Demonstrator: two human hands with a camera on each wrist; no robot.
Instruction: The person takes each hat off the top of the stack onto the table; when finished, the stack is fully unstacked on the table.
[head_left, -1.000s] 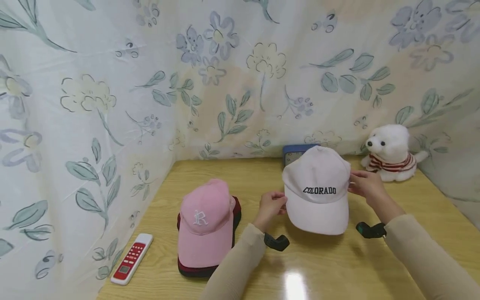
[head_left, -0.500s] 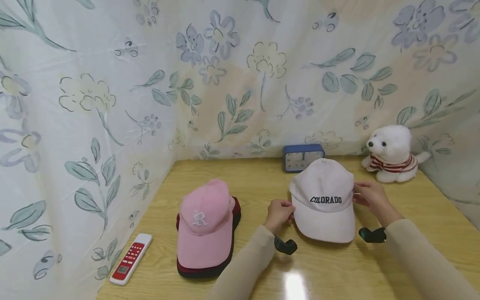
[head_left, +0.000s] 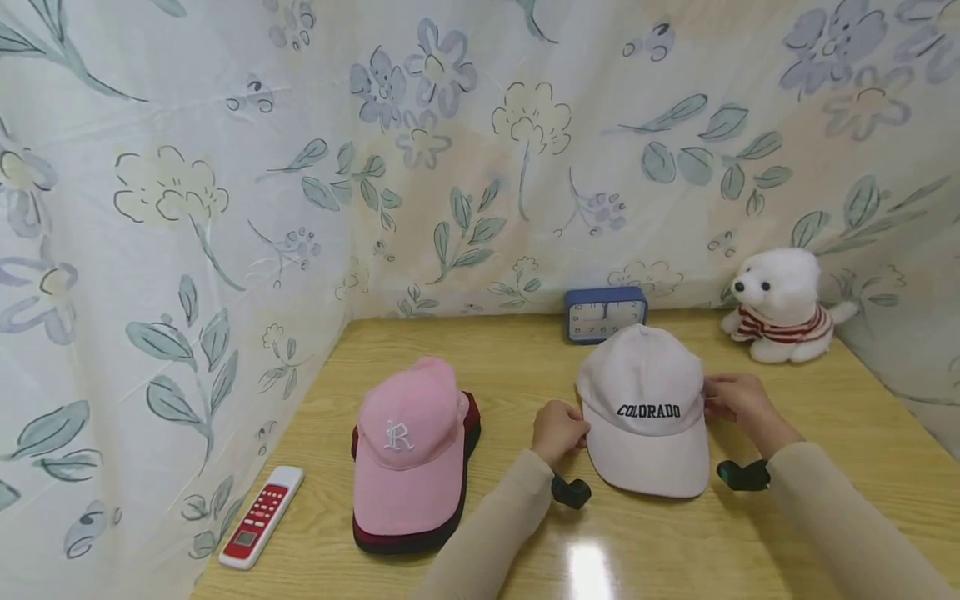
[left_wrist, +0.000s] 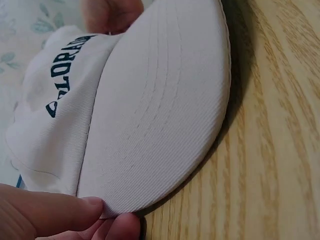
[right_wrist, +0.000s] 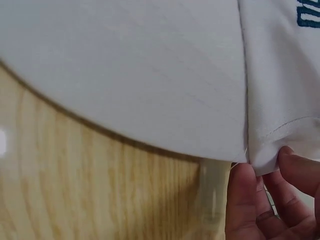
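A white baseball cap [head_left: 647,450] with COLORADO in dark letters lies low at the table, its brim toward the person. My left hand [head_left: 558,431] pinches the brim's left corner; in the left wrist view the thumb [left_wrist: 75,212] lies on top and fingertips show under the edge. On the other side my right hand [head_left: 746,408] pinches the lower edge of the crown, just behind the brim, as the right wrist view shows with its fingers [right_wrist: 280,200]. Left of these hands, a pink baseball cap [head_left: 408,467] with a white letter R sits stacked on dark red and black caps.
A blue clock [head_left: 606,315] stands behind the white cap. At the back right sits a white plush dog [head_left: 783,292] in a striped shirt. A red and white remote control [head_left: 262,517] lies at the table's left edge. Floral cloth [head_left: 465,167] hangs behind the wooden table [head_left: 660,550].
Both hands have brought the white cap down and slightly right, toward the person, uncovering more of the clock. It moved only a little in the last half second. The pink cap stayed put.
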